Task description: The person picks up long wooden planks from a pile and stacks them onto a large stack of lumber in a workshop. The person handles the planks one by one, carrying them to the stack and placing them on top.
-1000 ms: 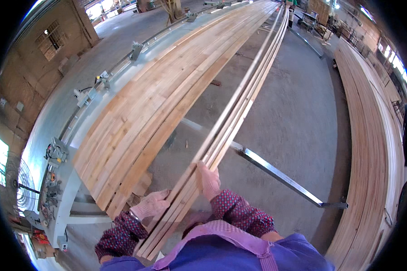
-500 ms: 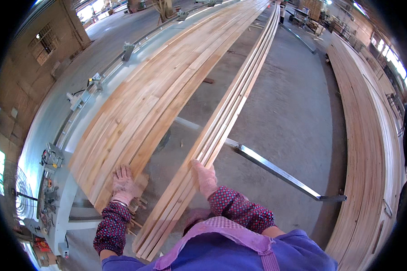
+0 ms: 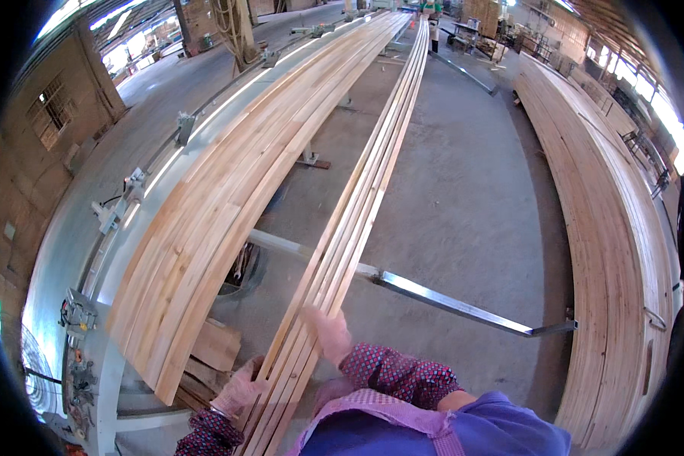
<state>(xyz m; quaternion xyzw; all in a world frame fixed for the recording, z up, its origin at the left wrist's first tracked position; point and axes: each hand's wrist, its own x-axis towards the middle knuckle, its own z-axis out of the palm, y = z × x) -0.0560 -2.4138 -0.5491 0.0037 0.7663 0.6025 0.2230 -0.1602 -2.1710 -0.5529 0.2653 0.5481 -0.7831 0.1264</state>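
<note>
A bundle of several long, narrow wooden strips (image 3: 355, 205) runs from my body toward the far end of the hall. My left hand (image 3: 239, 389), in a pale pinkish glove, is closed at the bundle's left edge, with its fingertips on the leftmost strip. Farther along, my right hand (image 3: 331, 336), also gloved and smeared by motion, grips the right side; its thumb side lies over the top, while the other fingers are hidden. To the left, wide boards (image 3: 197, 228) lie side by side on a pale bench (image 3: 62, 247), apart from the strips.
A shiny steel bar (image 3: 456, 304) crosses under the strips to the right. Stacked long boards (image 3: 585, 251) line the right side. Wood offcuts (image 3: 216, 346) lie below the left boards. Another person (image 3: 432, 17) stands at the strips' far end. Metal clamps (image 3: 80, 311) edge the bench.
My left hand has left the wide boards and moved right and nearer to me, onto the strips. My right hand stays at the bundle's right side. The view has shifted.
</note>
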